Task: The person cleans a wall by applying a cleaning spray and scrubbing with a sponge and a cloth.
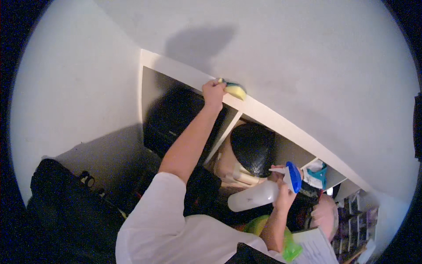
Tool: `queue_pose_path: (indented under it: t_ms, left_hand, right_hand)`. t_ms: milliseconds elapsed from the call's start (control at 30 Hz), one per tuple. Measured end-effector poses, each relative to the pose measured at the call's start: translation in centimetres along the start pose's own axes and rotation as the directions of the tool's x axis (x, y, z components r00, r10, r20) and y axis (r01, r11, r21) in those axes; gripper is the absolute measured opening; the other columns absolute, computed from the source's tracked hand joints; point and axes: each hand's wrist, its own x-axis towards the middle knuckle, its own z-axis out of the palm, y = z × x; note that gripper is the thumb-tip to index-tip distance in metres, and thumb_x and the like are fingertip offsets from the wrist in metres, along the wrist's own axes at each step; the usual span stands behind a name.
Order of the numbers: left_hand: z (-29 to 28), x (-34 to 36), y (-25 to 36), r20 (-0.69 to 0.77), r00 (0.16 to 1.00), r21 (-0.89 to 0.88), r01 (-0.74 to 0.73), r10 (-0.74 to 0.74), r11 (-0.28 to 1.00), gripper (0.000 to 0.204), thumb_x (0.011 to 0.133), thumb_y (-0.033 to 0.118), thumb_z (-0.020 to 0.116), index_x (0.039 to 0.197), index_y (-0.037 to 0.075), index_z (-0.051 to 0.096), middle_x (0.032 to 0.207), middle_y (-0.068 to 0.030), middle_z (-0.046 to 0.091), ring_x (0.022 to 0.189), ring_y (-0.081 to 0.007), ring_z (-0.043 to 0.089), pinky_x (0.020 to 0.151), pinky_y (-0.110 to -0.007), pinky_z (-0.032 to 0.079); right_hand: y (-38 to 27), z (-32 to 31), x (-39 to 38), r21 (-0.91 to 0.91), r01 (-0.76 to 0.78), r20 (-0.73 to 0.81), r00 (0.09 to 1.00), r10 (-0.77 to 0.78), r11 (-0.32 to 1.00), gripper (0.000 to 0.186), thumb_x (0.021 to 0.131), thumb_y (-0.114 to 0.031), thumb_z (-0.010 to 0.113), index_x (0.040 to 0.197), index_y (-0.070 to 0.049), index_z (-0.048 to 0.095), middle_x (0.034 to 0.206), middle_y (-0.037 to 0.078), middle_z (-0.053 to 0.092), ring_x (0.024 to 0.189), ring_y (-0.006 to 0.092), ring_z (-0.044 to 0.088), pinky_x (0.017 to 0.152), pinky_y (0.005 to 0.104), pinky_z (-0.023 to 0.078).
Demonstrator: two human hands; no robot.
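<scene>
My left hand (pixel 213 93) grips a yellow sponge with a dark green side (pixel 235 91), held against the long white top board (pixel 272 118) of a cubby shelf where it meets the pale wall. Lower and to the right, my right hand (pixel 283 193) is closed around a translucent white spray bottle (pixel 246 198) with a blue-and-white spray head (pixel 293 177), its nozzle pointing left. Dark bulky items (pixel 178 121) fill the left compartment; the middle one holds a glossy black rounded object (pixel 252 145) and light beige items.
A teal-and-white item (pixel 316 178) sits in a right compartment. Below are a bright green item (pixel 290 248), a pink object (pixel 325 211), a white sheet or board (pixel 310 244) and a dark multi-pocket rack (pixel 356 224). Black bags (pixel 66 207) stand at lower left beside the side wall.
</scene>
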Motion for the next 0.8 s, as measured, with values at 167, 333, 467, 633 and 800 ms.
queue_pose_path:
  t_ms: [167, 333, 467, 633, 800]
  left_hand:
    - [-0.1, 0.3, 0.1, 0.046, 0.996, -0.01, -0.081, 0.081, 0.997, 0.008, 0.072, 0.001, 0.062, 0.069, 0.002, 0.055, 0.063, -0.0034, 0.052, 0.054, -0.0112, 0.05, 0.046, -0.023, 0.04]
    - [0.5, 0.0, 0.7, 0.024, 1.0, -0.093, 0.018, -0.016, 0.995, 0.007, 0.072, 0.001, 0.061, 0.071, 0.001, 0.055, 0.063, -0.004, 0.052, 0.053, -0.0112, 0.049, 0.045, -0.023, 0.04]
    - [0.5, 0.6, 0.6, 0.038, 0.997, 0.031, -0.071, 0.07, 0.997, 0.007, 0.073, 0.001, 0.061, 0.071, 0.001, 0.054, 0.066, -0.0052, 0.053, 0.055, -0.0125, 0.051, 0.048, -0.024, 0.043]
    - [1.1, -0.1, 0.3, -0.03, 0.999, -0.026, -0.013, 0.012, 1.0, 0.009, 0.072, 0.001, 0.062, 0.069, 0.001, 0.054, 0.062, -0.003, 0.051, 0.052, -0.0108, 0.048, 0.045, -0.024, 0.038]
    - [-0.3, 1.1, -0.1, -0.02, 0.97, 0.153, -0.235, 0.24, 0.96, 0.011, 0.072, 0.002, 0.064, 0.067, 0.001, 0.054, 0.06, -0.0013, 0.05, 0.05, -0.0092, 0.045, 0.044, -0.023, 0.035]
  right_hand:
    - [-0.2, -0.3, -0.4, 0.02, -0.007, -0.018, 1.0, 0.007, 1.0, 0.051, 0.068, 0.003, 0.055, 0.113, -0.003, 0.032, 0.096, 0.016, 0.055, 0.093, 0.0286, 0.057, 0.082, 0.0373, 0.046]
    - [-0.4, -0.8, -0.8, -0.195, 0.066, -0.025, 0.997, -0.072, 0.979, 0.047, 0.071, 0.002, 0.051, 0.116, 0.001, 0.04, 0.097, 0.016, 0.057, 0.092, 0.0289, 0.058, 0.083, 0.0367, 0.046]
    - [-0.4, -1.4, -0.7, -0.04, 0.09, -0.002, 0.996, -0.091, 0.995, 0.051, 0.07, 0.001, 0.053, 0.118, -0.001, 0.036, 0.099, 0.017, 0.056, 0.091, 0.0285, 0.058, 0.084, 0.0377, 0.046]
    - [-1.4, -1.1, -1.0, 0.007, 0.012, -0.013, 1.0, -0.012, 1.0, 0.052, 0.066, 0.0, 0.055, 0.114, -0.003, 0.034, 0.1, 0.016, 0.052, 0.094, 0.0309, 0.056, 0.086, 0.0423, 0.045]
    - [-0.7, -1.4, -0.8, -0.051, 0.009, -0.016, 1.0, -0.01, 0.999, 0.051, 0.069, -0.003, 0.06, 0.113, -0.002, 0.033, 0.096, 0.016, 0.054, 0.092, 0.0302, 0.057, 0.085, 0.0408, 0.045]
